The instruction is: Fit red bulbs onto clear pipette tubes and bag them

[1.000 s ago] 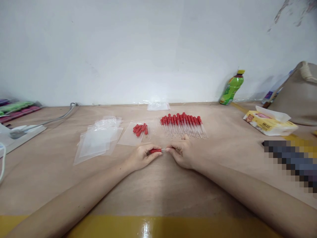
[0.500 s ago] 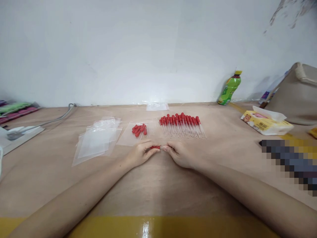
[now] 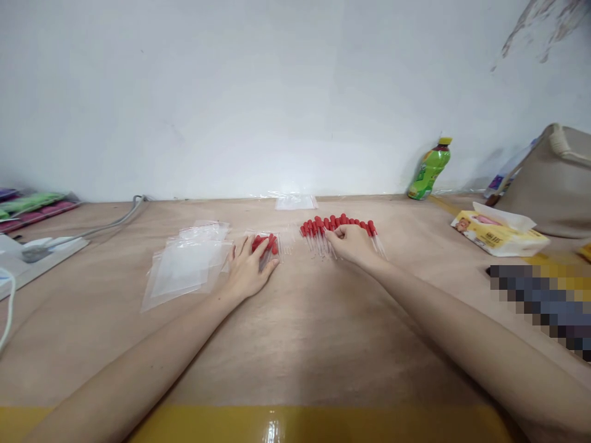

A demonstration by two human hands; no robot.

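My left hand lies with its fingers spread over a small pile of loose red rubber bulbs, touching them; part of the pile shows between the fingers. Clear thin tubes lie just right of that pile. Over on the right, my right hand is closed in a pinch at a row of droppers with red bulbs and clear stems. A dropper seems to be between its thumb and forefinger, mostly hidden by the hand, which also covers the middle of the row.
Clear zip bags lie stacked at left, and another clear bag is by the wall. A power strip with a cable sits far left. On the right are a green bottle, a tissue pack and a beige bag.
Both hands, which held a dropper together in front, have parted. My left hand has moved to the loose red bulbs and opened; my right hand has moved forward to the dropper row.
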